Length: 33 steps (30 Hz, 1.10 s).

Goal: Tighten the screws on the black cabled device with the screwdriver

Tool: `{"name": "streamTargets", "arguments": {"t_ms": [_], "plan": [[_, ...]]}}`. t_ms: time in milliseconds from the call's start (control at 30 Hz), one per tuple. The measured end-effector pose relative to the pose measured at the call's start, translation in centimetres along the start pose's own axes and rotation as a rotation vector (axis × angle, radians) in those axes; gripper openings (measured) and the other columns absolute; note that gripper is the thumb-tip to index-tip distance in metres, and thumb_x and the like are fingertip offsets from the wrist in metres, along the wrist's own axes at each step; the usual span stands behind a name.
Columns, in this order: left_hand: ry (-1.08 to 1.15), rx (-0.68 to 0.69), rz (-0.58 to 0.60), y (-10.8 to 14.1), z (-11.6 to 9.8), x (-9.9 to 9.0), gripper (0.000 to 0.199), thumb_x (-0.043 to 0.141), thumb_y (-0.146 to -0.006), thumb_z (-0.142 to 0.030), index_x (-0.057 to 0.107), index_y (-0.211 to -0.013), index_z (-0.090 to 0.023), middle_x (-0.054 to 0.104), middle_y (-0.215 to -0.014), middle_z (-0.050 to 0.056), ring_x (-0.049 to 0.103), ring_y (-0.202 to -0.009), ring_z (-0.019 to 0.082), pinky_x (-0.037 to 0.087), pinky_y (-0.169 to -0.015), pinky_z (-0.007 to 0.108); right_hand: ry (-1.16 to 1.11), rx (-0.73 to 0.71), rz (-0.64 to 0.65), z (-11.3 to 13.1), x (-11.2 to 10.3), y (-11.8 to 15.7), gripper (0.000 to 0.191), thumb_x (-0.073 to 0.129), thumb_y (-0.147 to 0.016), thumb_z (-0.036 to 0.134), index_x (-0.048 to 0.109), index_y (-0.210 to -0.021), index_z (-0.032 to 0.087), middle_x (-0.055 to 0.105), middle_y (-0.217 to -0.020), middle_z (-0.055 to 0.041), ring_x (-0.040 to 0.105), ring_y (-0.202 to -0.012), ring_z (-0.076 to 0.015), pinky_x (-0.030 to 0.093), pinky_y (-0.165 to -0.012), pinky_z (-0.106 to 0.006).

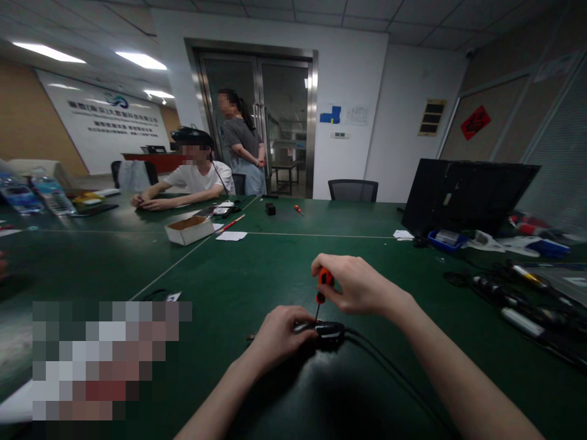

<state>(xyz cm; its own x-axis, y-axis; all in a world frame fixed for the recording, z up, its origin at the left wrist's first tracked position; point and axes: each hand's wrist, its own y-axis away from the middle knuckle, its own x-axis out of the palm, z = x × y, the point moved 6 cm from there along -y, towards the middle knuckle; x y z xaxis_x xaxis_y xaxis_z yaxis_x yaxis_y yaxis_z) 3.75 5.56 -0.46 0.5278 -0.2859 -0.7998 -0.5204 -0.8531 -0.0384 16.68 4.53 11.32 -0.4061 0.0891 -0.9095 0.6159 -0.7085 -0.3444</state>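
My right hand [358, 284] grips the orange-and-black handle of a small screwdriver [325, 278] from above. Its thin shaft points down, and the tip meets or almost meets a glossy black corded device [332, 330] that looks like a computer mouse. My left hand [280, 333] is closed around the left part of this device and steadies it low over the green table [275, 269]. Fingers cover much of the device, so the exact contact point of the tip is hidden. A black cable [380, 353] runs from its right end toward the front edge.
A second screwdriver [298, 209] and a small black block [270, 209] lie farther back. An open cardboard box [190, 231] stands at mid-left. At right are a monitor [468, 195], a blue tray [444, 240] and tangled cables. A seated person [197, 174] works across the table; another stands behind.
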Motion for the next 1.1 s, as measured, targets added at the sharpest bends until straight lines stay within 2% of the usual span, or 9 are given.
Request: {"name": "streamTargets", "arguments": {"t_ms": [133, 267, 433, 533, 667, 800, 867, 1000, 1100], "plan": [[0.003, 0.003, -0.007, 0.09, -0.17, -0.13, 0.024, 0.065, -0.084, -0.029, 0.08, -0.099, -0.018, 0.077, -0.101, 0.007, 0.067, -0.092, 0.022, 0.046, -0.08, 0.026, 0.148, 0.013, -0.021, -0.12, 0.35, -0.45, 0.019, 0.068, -0.089, 0.032, 0.056, -0.098, 0.02, 0.069, -0.089, -0.0024, 0.06, -0.073, -0.0153, 0.027, -0.059, -0.025], [0.01, -0.002, 0.007, 0.2, -0.33, -0.15, 0.024, 0.065, -0.084, -0.027, 0.08, -0.101, -0.018, 0.077, -0.101, 0.006, 0.067, -0.093, 0.022, 0.046, -0.08, 0.026, 0.245, 0.002, -0.053, 0.03, 0.52, -0.57, 0.026, 0.061, -0.093, 0.044, 0.056, -0.088, 0.019, 0.067, -0.081, -0.0028, 0.057, -0.068, -0.0149, 0.022, -0.056, -0.027], [0.019, 0.003, 0.002, 0.05, -0.08, 0.0, 0.023, 0.065, -0.084, -0.027, 0.08, -0.1, -0.018, 0.077, -0.101, 0.006, 0.067, -0.093, 0.022, 0.046, -0.079, 0.026, 0.034, -0.036, -0.014, 0.33, 0.28, -0.15, 0.02, 0.067, -0.084, 0.023, 0.055, -0.1, 0.019, 0.066, -0.095, -0.0034, 0.058, -0.077, -0.0143, 0.032, -0.062, -0.025], [0.002, 0.01, -0.007, -0.07, 0.07, 0.04, 0.022, 0.066, -0.084, -0.029, 0.08, -0.097, -0.018, 0.077, -0.099, 0.006, 0.068, -0.09, 0.021, 0.046, -0.078, 0.026, 0.01, 0.013, 0.02, -0.07, 0.3, -0.15, 0.022, 0.064, -0.084, 0.015, 0.054, -0.104, 0.02, 0.067, -0.094, -0.0026, 0.059, -0.077, -0.0143, 0.032, -0.063, -0.025], [0.002, 0.005, -0.014, -0.05, 0.1, -0.05, 0.023, 0.067, -0.083, -0.03, 0.08, -0.097, -0.018, 0.077, -0.099, 0.006, 0.068, -0.091, 0.022, 0.046, -0.08, 0.027, 0.165, 0.037, -0.021, -0.41, 0.41, -0.52, 0.024, 0.069, -0.089, 0.035, 0.055, -0.102, 0.021, 0.07, -0.089, -0.0026, 0.06, -0.073, -0.0154, 0.026, -0.059, -0.025], [0.003, 0.006, -0.01, 0.0, 0.06, -0.04, 0.024, 0.066, -0.083, -0.029, 0.08, -0.099, -0.019, 0.077, -0.1, 0.005, 0.068, -0.092, 0.021, 0.046, -0.08, 0.027, 0.282, 0.03, -0.044, -0.32, 0.55, -0.63, 0.033, 0.06, -0.094, 0.052, 0.057, -0.092, 0.02, 0.069, -0.083, -0.0045, 0.06, -0.069, -0.0158, 0.022, -0.056, -0.026], [0.001, 0.001, -0.011, 0.0, 0.07, -0.04, 0.024, 0.066, -0.083, -0.029, 0.08, -0.1, -0.018, 0.077, -0.1, 0.006, 0.068, -0.092, 0.022, 0.046, -0.08, 0.027, 0.244, 0.017, -0.046, -0.18, 0.4, -0.46, 0.028, 0.063, -0.092, 0.047, 0.057, -0.093, 0.019, 0.068, -0.088, -0.0049, 0.059, -0.07, -0.0154, 0.024, -0.057, -0.026], [-0.002, 0.003, -0.003, -0.01, -0.12, -0.06, 0.025, 0.063, -0.083, -0.03, 0.08, -0.097, -0.018, 0.077, -0.1, 0.006, 0.067, -0.091, 0.022, 0.047, -0.08, 0.027, 0.022, -0.038, 0.0, 0.11, 0.19, -0.03, 0.019, 0.064, -0.084, 0.018, 0.053, -0.099, 0.019, 0.065, -0.094, -0.0026, 0.056, -0.075, -0.013, 0.033, -0.064, -0.024], [-0.001, 0.01, -0.001, 0.04, -0.28, -0.12, 0.025, 0.063, -0.084, -0.03, 0.08, -0.097, -0.018, 0.077, -0.099, 0.007, 0.067, -0.09, 0.022, 0.047, -0.08, 0.028, 0.004, -0.008, 0.003, -0.15, 0.18, -0.06, 0.02, 0.062, -0.084, 0.014, 0.052, -0.102, 0.02, 0.065, -0.092, -0.0021, 0.056, -0.075, -0.0133, 0.033, -0.064, -0.025]]}}
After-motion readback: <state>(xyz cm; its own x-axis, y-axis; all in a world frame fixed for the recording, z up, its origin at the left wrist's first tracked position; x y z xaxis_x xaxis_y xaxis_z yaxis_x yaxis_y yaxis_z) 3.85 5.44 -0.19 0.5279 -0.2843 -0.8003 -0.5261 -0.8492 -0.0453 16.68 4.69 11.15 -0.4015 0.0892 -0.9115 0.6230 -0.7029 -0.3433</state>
